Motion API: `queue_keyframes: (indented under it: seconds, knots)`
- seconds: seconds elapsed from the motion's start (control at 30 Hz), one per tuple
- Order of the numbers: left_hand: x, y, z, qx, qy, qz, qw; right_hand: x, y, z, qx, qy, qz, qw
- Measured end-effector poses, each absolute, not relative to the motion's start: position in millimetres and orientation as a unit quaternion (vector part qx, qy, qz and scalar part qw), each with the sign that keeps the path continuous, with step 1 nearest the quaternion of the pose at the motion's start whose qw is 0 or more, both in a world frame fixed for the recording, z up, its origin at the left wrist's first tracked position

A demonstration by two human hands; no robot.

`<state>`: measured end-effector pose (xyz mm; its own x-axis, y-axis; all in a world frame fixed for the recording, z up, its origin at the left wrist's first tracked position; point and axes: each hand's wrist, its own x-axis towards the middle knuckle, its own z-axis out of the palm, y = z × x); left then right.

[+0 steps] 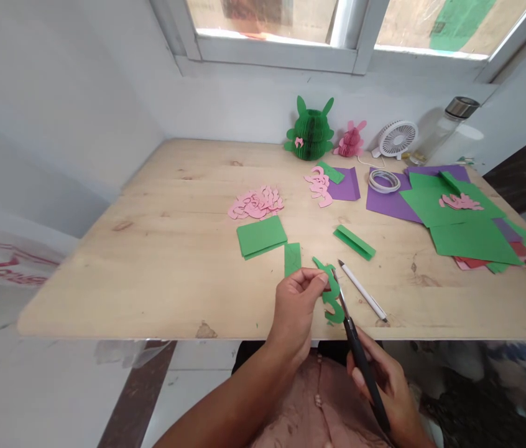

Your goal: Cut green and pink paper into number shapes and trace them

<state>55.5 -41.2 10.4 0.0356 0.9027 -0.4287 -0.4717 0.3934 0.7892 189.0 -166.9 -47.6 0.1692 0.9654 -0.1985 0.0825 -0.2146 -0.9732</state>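
Green paper, cut to a curling shape [335, 311]: hanging over the near edge of the wooden table [160, 261], where the left hand [291, 308] is pinching it between thumb and forefinger, the fingers covering part of it.

Black-handled cutting tool [360, 358]: the right hand [387, 379] is wrapping round its handle, apart from the left, and its blade is running close along the shape's right side – contact I am not able to tell.

Crowding the work: a white pen [363, 290] is lying just beside the blade; a small green piece [292, 256] is disappearing partly behind the left hand.

Beyond: a folded green strip [355, 241], a folded green sheet [262, 237], a pink cutout heap [256, 203], more pink cutouts [322, 190] beside purple paper [349, 186].

Towards the right: a tape roll [384, 188] is resting on purple; green sheets [475, 239] are overlapping, bearing pink pieces [461, 201].

Along the wall: a green paper figure [312, 140], a smaller pink one [350, 143], a white fan [397, 139] and a clear bottle [438, 137] are standing – all well apart from the hands.
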Motion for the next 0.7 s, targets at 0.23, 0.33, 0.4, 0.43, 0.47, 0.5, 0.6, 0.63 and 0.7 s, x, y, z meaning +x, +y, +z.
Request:
queue_keyframes:
  seconds: [0.23, 0.33, 0.4, 0.43, 0.47, 0.5, 0.6, 0.63, 0.7]
  knots:
    - [53.2, -39.5, 12.5, 0.23, 0.481, 0.502, 0.681, 191.0, -166.0, -48.5, -0.6, -0.442, 0.492, 0.45]
    - [52.5, -39.2, 13.3, 0.234, 0.484, 0.505, 0.675, 191.1, -167.4, -51.7, -0.603, -0.433, 0.491, 0.456]
    - [52.3, -39.0, 13.2, 0.236, 0.485, 0.506, 0.673, 190.8, -168.7, -54.5, -0.609, -0.42, 0.489, 0.462]
    - [52.3, -39.0, 13.0, 0.237, 0.486, 0.506, 0.672, 190.6, -169.4, -55.8, -0.612, -0.413, 0.49, 0.464]
    - [52.4, -39.1, 12.8, 0.237, 0.486, 0.507, 0.672, 190.5, -170.0, -56.7, -0.614, -0.407, 0.492, 0.465]
    - [52.4, -39.2, 12.5, 0.237, 0.486, 0.507, 0.671, 190.5, -170.6, -57.4, -0.616, -0.401, 0.493, 0.466]
    - [52.6, -39.7, 12.1, 0.236, 0.485, 0.512, 0.669, 191.1, -171.8, -58.2, -0.619, -0.394, 0.496, 0.464]
    - [52.6, -40.0, 12.3, 0.236, 0.485, 0.513, 0.668, 191.4, -172.0, -58.4, -0.619, -0.396, 0.494, 0.464]
    - [52.5, -40.3, 12.8, 0.236, 0.485, 0.513, 0.668, 192.2, -172.3, -59.2, -0.618, -0.405, 0.491, 0.462]
